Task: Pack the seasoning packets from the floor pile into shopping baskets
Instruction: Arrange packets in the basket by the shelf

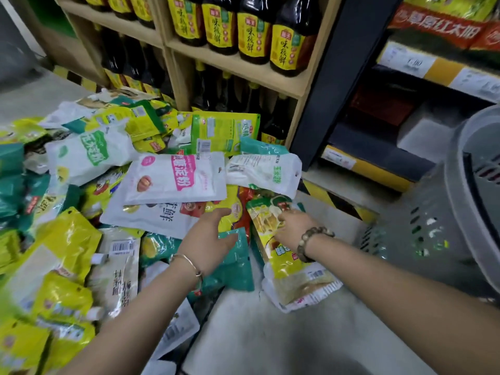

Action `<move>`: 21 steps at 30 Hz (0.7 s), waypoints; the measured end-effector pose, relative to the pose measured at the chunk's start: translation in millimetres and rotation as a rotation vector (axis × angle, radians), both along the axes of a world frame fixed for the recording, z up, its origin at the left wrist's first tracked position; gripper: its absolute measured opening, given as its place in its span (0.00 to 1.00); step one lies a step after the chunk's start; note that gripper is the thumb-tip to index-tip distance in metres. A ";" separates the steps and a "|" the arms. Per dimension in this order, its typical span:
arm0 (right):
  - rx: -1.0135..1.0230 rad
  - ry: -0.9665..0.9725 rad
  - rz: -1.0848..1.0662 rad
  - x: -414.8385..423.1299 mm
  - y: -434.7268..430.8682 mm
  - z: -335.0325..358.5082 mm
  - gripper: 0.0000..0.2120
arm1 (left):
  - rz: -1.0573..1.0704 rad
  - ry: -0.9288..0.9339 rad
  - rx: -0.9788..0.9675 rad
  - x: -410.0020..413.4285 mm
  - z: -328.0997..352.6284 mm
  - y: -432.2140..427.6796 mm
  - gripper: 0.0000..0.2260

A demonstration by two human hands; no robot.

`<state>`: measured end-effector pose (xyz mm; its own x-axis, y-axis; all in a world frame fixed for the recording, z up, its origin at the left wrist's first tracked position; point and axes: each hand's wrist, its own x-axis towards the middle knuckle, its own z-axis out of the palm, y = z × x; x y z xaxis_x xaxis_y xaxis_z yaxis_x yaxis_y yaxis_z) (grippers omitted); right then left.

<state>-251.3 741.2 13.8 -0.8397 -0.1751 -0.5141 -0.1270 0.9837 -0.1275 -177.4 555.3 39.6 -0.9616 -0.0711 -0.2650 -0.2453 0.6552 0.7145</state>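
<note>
The pile of seasoning packets [108, 185] lies on the floor [270, 334] and fills the left half of the view. At its right edge the right hand [293, 228] has its fingers curled on the upper part of a yellow packet [286, 266]. The left hand [208, 239] is just beside it, fingers spread and mostly straight over a teal packet [235, 269]. A grey shopping basket [422, 239] stands near on the right. Behind the pile, a wooden shelf [235, 69] carries dark bottles with yellow labels [254, 33].
</note>
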 end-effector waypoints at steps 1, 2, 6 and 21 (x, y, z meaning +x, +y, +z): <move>0.011 -0.010 -0.025 -2.7 2.3 -8.1 0.22 | 0.008 -0.022 0.006 2.6 -7.4 0.4 0.23; 0.013 -0.012 -0.048 -5.3 4.4 -14.0 0.21 | 0.012 -0.041 0.011 4.8 -13.9 1.4 0.23; 0.017 -0.018 -0.142 -19.3 16.2 -33.7 0.21 | 0.023 -0.095 0.038 4.0 -30.9 9.8 0.22; -0.354 -0.058 -0.662 -43.3 58.6 -107.3 0.29 | 0.131 -0.196 0.139 5.0 -89.0 40.5 0.19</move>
<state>-294.6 799.9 -93.5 -0.8004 0.1938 -0.5673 0.4928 0.7514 -0.4387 -172.3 595.9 -49.4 -0.8758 -0.1417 -0.4614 -0.4645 0.5076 0.7257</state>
